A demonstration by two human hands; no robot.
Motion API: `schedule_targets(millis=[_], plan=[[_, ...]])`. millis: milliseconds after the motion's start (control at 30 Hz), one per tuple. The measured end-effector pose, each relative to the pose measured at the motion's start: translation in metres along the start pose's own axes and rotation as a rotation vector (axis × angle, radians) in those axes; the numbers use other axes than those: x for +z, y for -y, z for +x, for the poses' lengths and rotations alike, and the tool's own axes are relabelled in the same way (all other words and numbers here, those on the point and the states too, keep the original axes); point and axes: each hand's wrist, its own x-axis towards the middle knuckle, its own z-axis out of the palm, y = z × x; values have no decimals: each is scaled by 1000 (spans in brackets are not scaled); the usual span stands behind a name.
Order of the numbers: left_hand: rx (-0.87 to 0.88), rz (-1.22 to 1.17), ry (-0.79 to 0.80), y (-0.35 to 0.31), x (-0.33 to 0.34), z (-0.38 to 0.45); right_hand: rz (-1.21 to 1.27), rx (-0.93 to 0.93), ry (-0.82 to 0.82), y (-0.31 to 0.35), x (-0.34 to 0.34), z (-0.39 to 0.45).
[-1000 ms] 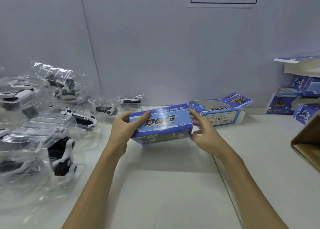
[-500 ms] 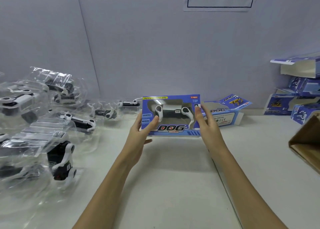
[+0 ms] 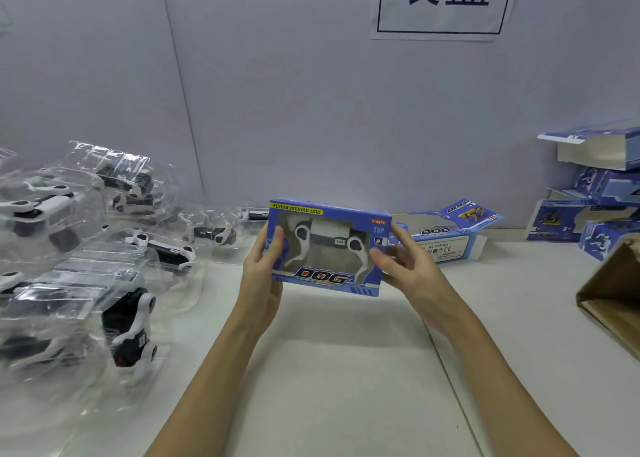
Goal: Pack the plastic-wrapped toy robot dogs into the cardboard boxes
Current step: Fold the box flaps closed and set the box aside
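Observation:
A blue "DOG" window box (image 3: 327, 281) is held up above the white table, its clear front facing me, with a black-and-white toy robot dog visible inside. My left hand (image 3: 264, 276) grips the box's left end, thumb on the front. At the right end, my right hand (image 3: 407, 266) holds the box, fingers partly blurred. Several plastic-wrapped robot dogs (image 3: 104, 273) lie heaped on the left of the table.
An open blue box (image 3: 450, 235) lies on its side behind my right hand. More blue boxes (image 3: 595, 210) are stacked at the far right against the wall. A brown cardboard carton (image 3: 613, 294) juts in at the right edge. The white table (image 3: 329, 370) spreads below my arms.
The box was turned from top-up to window-facing, then lifted slightly and tilted clockwise. My right hand shifted on the right end. The view tilted upward.

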Motion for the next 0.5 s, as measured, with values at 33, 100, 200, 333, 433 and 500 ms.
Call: schedule_targets(millis=[33, 100, 200, 333, 433, 500], plan=[[12, -3, -10, 0, -3, 1, -24, 12, 58, 1, -4, -2], [30, 15, 27, 0, -7, 0, -39, 26, 110, 3, -9, -4], [32, 76, 102, -2, -7, -5, 40, 87, 96, 7, -9, -6], [-21, 74, 70, -2, -4, -3, -16, 182, 98, 12, -7, -8], [-106, 68, -16, 1, -1, -2, 141, 181, -21, 16, -1, -9], [-157, 194, 73, 5, 4, -7, 182, 172, -32, 18, 2, -9]])
